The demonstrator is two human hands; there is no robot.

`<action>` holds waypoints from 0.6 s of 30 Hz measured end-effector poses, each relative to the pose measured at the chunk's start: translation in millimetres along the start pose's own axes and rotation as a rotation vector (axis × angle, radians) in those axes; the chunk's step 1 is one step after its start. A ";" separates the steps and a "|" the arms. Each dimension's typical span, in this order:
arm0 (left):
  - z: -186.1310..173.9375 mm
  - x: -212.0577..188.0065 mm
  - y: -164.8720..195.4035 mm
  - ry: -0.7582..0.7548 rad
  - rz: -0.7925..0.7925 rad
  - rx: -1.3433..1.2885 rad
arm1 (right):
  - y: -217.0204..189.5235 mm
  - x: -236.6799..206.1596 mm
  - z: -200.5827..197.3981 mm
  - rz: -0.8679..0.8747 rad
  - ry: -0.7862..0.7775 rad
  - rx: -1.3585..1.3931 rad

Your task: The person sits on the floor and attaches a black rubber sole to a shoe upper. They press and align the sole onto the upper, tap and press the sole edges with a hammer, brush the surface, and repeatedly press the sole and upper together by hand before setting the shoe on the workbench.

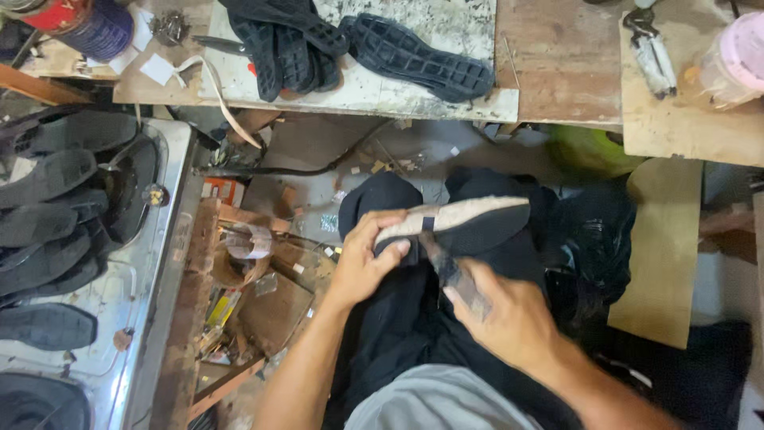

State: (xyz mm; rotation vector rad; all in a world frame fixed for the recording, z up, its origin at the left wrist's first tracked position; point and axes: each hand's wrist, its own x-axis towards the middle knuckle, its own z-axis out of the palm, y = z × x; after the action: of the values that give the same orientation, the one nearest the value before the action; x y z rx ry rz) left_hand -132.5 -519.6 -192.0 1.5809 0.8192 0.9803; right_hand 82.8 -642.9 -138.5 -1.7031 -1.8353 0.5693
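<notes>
Black and pale, a shoe sole (461, 225) lies across your lap, below the bench (557, 72) edge. Your left hand (362, 267) clamps its heel end, thumb on top. Your right hand (509, 318) is closed around a dark tool (446, 267), its tip touching the sole's underside. More black soles (414, 52) lie on the bench above, and others are stacked on a metal stove (135, 302) at your left.

Matt black rubber soles (422, 54), rough worn wooden bench (565, 64), dull scuffed metal tray (135, 287)
</notes>
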 end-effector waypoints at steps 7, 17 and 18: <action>6.0 -5.0 11.5 0.106 -0.370 0.040 | -28.2 -38.4 -65.9 0.253 -0.068 0.161; 11.9 1.0 9.7 0.070 -0.319 0.075 | 22.4 -38.7 -25.6 0.155 0.072 0.121; 14.1 2.2 10.3 0.073 -0.320 0.066 | 29.2 -47.8 -27.6 0.170 0.092 0.136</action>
State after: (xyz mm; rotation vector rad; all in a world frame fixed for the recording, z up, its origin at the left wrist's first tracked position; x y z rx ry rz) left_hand -118.6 -525.6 -183.0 1.4199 1.1255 0.7888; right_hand 124.4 -689.3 -142.5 -1.7728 -1.5620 0.6577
